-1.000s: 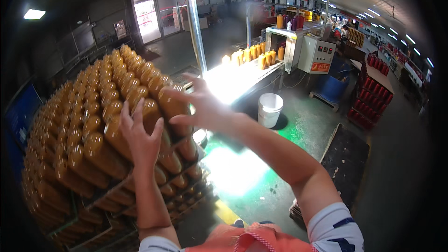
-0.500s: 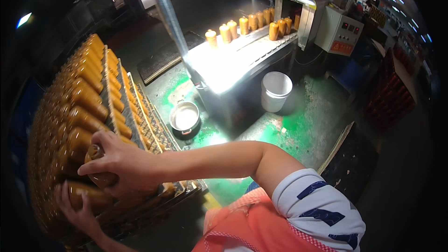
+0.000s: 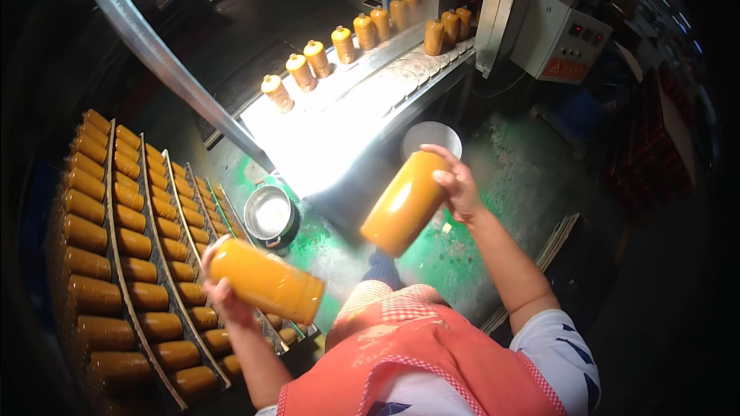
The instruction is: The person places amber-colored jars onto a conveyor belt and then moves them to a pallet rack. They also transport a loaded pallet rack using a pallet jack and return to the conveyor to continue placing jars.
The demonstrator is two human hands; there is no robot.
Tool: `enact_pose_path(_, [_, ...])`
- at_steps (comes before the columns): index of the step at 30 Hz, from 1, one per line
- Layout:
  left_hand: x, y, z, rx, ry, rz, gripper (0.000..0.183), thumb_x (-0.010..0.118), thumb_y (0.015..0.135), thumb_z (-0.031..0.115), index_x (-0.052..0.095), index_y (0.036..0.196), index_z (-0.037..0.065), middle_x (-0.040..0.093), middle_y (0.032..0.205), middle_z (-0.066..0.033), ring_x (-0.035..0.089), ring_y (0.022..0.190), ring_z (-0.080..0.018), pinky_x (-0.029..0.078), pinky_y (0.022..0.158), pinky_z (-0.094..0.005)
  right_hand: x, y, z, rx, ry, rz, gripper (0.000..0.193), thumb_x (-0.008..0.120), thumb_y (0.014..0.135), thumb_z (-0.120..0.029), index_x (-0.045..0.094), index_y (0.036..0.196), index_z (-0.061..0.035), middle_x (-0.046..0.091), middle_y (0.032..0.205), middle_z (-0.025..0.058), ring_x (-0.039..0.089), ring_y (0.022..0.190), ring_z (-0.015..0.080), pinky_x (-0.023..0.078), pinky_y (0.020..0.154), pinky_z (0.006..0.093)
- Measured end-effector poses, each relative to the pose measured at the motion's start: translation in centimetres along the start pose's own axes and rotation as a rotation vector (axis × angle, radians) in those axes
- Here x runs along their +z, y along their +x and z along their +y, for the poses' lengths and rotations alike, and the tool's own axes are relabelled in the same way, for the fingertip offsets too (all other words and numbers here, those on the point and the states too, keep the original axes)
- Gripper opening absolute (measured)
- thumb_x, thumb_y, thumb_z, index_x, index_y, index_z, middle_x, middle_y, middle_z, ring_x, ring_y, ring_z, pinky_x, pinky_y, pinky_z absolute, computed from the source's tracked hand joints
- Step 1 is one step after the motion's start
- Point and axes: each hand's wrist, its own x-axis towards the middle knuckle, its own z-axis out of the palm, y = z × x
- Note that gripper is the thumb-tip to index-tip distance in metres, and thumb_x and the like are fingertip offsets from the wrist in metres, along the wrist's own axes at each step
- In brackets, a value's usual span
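My left hand (image 3: 233,306) is closed round one end of an amber, bottle-shaped cylinder (image 3: 270,281), held tilted over the near edge of the stack at left. My right hand (image 3: 456,191) grips a second amber cylinder (image 3: 405,204) by its upper end, its lower end slanting down to the left. Both cylinders are glossy and smooth-sided, and they are apart from each other in front of my body. To the left, many like cylinders lie on their sides in stacked layers (image 3: 132,245), with thin boards (image 3: 158,243) between the layers.
Ahead stands a brightly lit conveyor table (image 3: 324,135) bearing upright amber bottles (image 3: 343,45). A tunnel machine (image 3: 478,23) and a grey control box (image 3: 559,35) are at its far right. A metal pole (image 3: 166,62) crosses the left. A metal pot (image 3: 268,212) and white bucket (image 3: 432,137) stand on the floor.
Both hands have come away from the stack, each now with an amber cylinder. My right hand has swung far to the right, and the view has turned with the body.
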Motion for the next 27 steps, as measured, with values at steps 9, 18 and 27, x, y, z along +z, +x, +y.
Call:
enact_pose_path(9, [30.2,16.8,-36.8,-1.142,-0.522,-0.421,0.049,0.07,0.08,0.042,0.06,0.119,0.015,0.064,0.117,-0.0172,0.064,0.098,-0.0319,0.057,0.08,-0.0452,-23.7,14.5,2.5,0.429,0.645,0.398,0.046,0.05,0.094,-0.046,0.055,0.132,-0.021,0.058,0.129,0.0246,0.065,0.1,0.0393,0.057,0.082,0.0524])
enact_pose_path(18, [41.2,25.8,-52.9,-1.72,-1.005,-0.37,0.044,0.045,0.095,0.052,0.06,0.114,0.015,0.062,0.105,-0.0111,0.062,0.088,-0.0286,0.054,0.076,-0.0416,-36.1,26.6,10.6,0.312,1.467,-0.003,0.048,0.056,0.098,-0.038,0.048,0.142,-0.0201,0.031,0.149,0.024,0.036,0.135,0.0466,0.047,0.099,0.0628])
enact_pose_path(27, [43.0,28.7,-57.1,-1.691,-0.998,-0.384,0.048,0.046,0.096,0.053,0.06,0.113,0.01,0.062,0.104,-0.0102,0.062,0.091,-0.0275,0.054,0.079,-0.0423,-40.1,33.3,10.7,0.378,1.583,-0.045,0.05,0.058,0.099,-0.032,0.044,0.145,-0.0198,0.025,0.153,0.0219,0.026,0.141,0.0464,0.038,0.107,0.0652])
